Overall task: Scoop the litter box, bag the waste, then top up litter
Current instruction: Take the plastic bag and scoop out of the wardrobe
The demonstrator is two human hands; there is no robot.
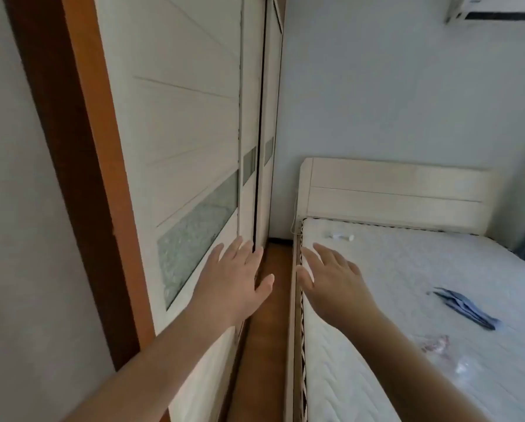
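Standing at a bedroom doorway, no scooping is yet seen to be under way: both arms are stretched forward into a narrow strip of wooden floor [270,300] between a white sliding wardrobe [191,132] and a bare mattress [407,300]. The left hand [237,278] is held with fingers straight and spread, empty, just in front of the wardrobe's lower door edge; whether it touches the door cannot be told. The right hand [331,278] is likewise spread flat and empty, over the mattress's near edge.

The litter box, scoop, waste bag and litter supply are not in view anywhere, so their place cannot be stated. The step in hand is judged to be the very start of the task, an approach or a search for the equipment, with nothing scooped, bagged or topped up. The next move is judged to call for the litter box to be located first, perhaps further along the gap or behind a wardrobe door, and for a scoop and bag to be taken up before any waste is lifted.

On the mattress a folded blue cloth [465,306], a crumpled clear plastic wrapper [438,345] and a small white object [342,237] near the pale headboard [392,190] are seen. An air conditioner [496,7] is mounted high on the wall; a small mark on its casing is too blurred to be read, and no other writing is legible.
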